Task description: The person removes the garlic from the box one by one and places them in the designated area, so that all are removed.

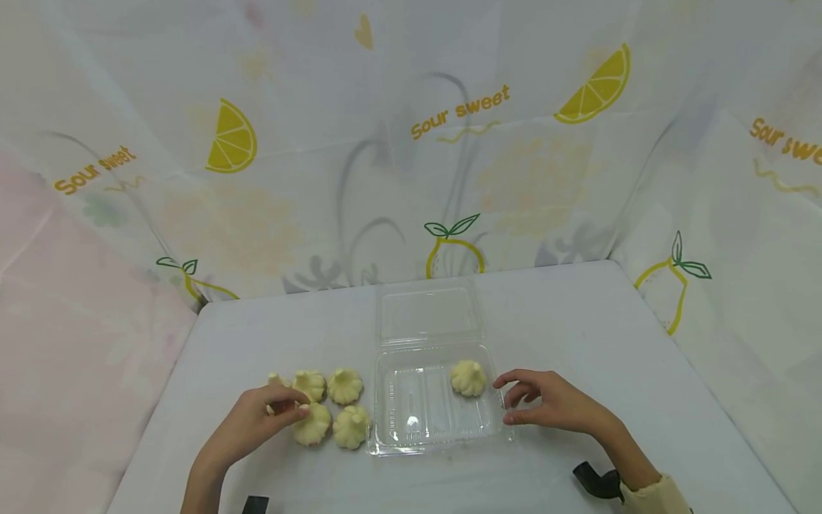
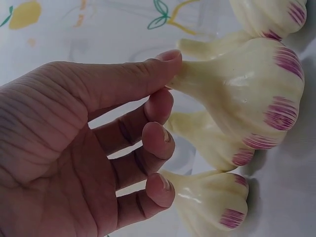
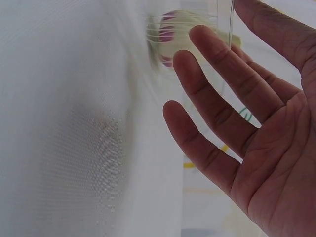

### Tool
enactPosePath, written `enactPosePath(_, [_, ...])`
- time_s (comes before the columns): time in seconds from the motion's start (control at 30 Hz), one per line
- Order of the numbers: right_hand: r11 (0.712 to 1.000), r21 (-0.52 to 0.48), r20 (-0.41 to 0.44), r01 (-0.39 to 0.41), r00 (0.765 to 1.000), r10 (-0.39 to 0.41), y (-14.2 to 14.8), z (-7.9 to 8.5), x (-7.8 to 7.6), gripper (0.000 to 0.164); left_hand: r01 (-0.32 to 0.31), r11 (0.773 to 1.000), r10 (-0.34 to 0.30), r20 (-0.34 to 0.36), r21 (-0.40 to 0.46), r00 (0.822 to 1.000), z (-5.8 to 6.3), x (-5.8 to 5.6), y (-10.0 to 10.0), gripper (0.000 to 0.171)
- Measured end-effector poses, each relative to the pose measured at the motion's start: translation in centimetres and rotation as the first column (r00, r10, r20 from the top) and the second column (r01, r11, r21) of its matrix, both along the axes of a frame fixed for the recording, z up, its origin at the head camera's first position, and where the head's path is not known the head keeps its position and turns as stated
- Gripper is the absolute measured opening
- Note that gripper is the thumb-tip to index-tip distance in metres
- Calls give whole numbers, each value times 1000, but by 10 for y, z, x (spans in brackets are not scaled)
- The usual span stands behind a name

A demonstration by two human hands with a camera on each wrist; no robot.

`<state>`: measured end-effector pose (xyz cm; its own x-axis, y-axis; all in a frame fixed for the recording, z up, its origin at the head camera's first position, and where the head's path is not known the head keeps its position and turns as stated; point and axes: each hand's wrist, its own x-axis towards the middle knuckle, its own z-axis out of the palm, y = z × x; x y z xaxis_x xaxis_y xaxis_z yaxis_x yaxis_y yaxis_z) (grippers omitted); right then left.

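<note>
My left hand (image 1: 260, 417) pinches a garlic bulb (image 2: 247, 91) by its stem between thumb and index finger, the other fingers loosely bent. The bulb is pale cream with purple streaks near its base. Other garlic bulbs (image 1: 344, 386) stand close around it, left of a clear plastic clamshell box (image 1: 411, 448). Inside the box, toward its right side, sits one garlic bulb (image 1: 468, 378). My right hand (image 1: 552, 403) is at the box's right rim, fingers spread and slightly bent, holding nothing; its fingertips (image 3: 185, 61) overlap the box wall in the right wrist view.
The box's lid (image 1: 429, 314) lies folded back behind it on the white table (image 1: 578, 321). A printed lemon-pattern cloth (image 1: 385, 178) hangs behind and at both sides. Black strap-like pieces (image 1: 597, 480) show near both wrists.
</note>
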<state>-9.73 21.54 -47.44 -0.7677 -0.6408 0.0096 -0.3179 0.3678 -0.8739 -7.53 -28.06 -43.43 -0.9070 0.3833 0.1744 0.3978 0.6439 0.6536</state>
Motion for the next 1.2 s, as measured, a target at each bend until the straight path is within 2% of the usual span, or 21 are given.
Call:
enactPosePath(0.4, [1000, 3, 4, 1, 1000, -1, -1, 2, 1, 45, 23, 999, -21, 36, -48, 999, 4, 0, 3, 13])
enactPosePath(0.57, [1000, 0, 16, 6, 1000, -6, -1, 4, 1, 46, 3, 999, 0, 60, -49, 998, 10, 1, 9, 19])
enactPosePath(0.8, [1000, -8, 18, 10, 1000, -10, -1, 5, 2, 46, -30, 997, 36, 75, -73, 997, 17, 1, 20, 17])
enactPosePath(1.03, [1000, 1, 1, 11, 1000, -11, 0, 1, 2, 46, -20, 999, 18, -23, -49, 1000, 26, -5, 38, 15])
enactPosePath(1.2, [1000, 6, -6, 10, 1000, -10, 0, -2, 1, 46, -22, 1000, 22, -14, -16, 1000, 28, -11, 54, 20])
